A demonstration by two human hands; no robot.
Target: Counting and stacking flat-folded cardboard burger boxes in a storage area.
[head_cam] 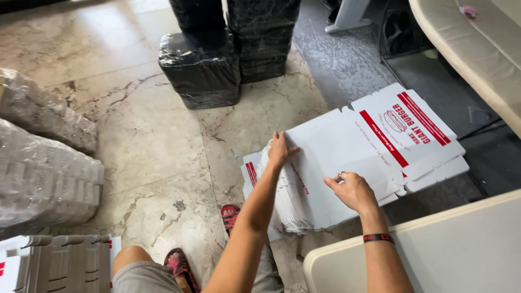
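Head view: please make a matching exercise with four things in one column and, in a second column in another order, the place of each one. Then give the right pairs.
Things:
1. left hand
2. right hand
3. black wrapped bundles
4. clear wrapped bundles

Places:
A. on the marble floor at the top, in the middle
B. at the left edge of the view
C. on the far edge of the stack of flat white boxes
D. on the top flat box, near the white table

Pairs: 1-C, 2-D, 3-A, 4-B
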